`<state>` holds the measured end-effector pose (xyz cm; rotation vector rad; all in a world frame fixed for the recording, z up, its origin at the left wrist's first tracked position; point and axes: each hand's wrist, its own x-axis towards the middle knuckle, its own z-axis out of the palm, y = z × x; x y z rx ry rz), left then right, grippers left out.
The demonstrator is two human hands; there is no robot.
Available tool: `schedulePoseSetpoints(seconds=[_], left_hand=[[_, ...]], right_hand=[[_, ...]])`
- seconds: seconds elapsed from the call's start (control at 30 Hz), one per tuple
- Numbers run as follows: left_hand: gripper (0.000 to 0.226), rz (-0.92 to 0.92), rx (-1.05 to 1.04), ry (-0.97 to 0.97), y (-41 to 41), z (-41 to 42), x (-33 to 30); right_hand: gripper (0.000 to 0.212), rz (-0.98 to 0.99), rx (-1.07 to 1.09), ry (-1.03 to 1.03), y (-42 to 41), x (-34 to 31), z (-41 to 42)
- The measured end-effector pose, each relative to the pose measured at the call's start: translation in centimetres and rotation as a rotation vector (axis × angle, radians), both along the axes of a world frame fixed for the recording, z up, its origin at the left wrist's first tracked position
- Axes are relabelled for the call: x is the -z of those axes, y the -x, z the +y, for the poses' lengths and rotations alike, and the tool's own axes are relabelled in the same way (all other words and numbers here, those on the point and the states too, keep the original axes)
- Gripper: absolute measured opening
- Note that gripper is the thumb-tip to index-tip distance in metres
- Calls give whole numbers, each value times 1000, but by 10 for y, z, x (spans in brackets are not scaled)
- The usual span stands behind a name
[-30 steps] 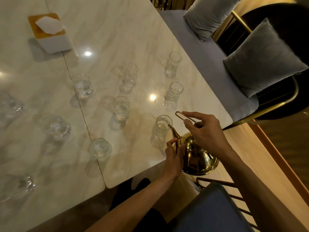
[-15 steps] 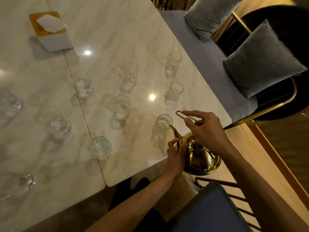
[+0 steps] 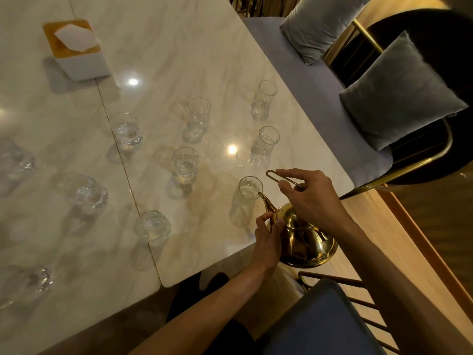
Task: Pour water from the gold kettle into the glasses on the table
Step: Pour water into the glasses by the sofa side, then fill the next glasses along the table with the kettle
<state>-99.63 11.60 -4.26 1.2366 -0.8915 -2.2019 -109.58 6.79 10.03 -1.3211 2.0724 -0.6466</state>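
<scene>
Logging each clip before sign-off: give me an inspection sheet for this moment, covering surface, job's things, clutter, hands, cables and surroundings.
Surface: marble table, glossy, seam between two slabs, two lamp reflections.
Job's things: gold kettle tilted at the near table edge, spout tip at the rim of the nearest glass; other glasses stand apart across the table, those at far left blurred.
Clutter: tissue box at the far side.
Hands: right hand pinches the kettle's wire handle; left hand touches the kettle by the spout base.
Cables: nothing seen.
Surroundings: bench with two grey cushions; blue chair seat near the person.
</scene>
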Motion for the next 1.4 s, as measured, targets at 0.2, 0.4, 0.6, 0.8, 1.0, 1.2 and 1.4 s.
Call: schedulePoseSetpoints(seconds=[0.2,0.4,0.6,0.8,1.0,1.2,1.4], left_hand=[[95,8,0,-13,1,-1,3],[98,27,-4,-32,2,-1,3],[103,34,-10,-68,3,-3,4],[121,41,-25,-77,3,-5,3],[121,26,-13,-76,2,-6,1],[116,6,-12,-89,3,-6,-1],[113,12,-7,-93,1,-4,-3]], right_hand=[[31,14,-5,-13,-1,-2,-3],[32,23,-16,-32,-2,-5,-6],[32,12,-18,-26,-2,-6,-7],[32,9,-21,-21,-2,-6,-6],[32,8,-17,-15,-1,-5,-7],[32,18,-11,-21,-2,-3,-7],[32,15,-12,-21,-4,-4,-7]])
